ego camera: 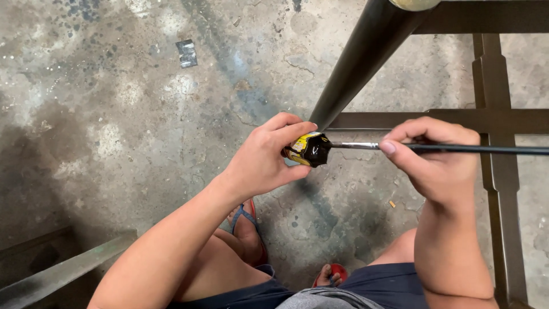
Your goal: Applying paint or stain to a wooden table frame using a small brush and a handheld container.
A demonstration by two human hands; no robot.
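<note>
We gripped a small paint can (309,149), its yellow label smeared with black, in our left hand (264,160), fingers clamped round it above the stained concrete floor (114,114). Our right hand (437,163) pinched a thin black brush (457,149), its tip dipped in the can. A dark metal tube (360,57) slanted just behind the can; a metal frame (497,114) stood to the right.

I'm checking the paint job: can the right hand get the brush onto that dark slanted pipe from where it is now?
Probably yes. The right hand holds the brush with its tip in the small paint can held by the left hand; the pipe lies just above, nothing between.
</note>
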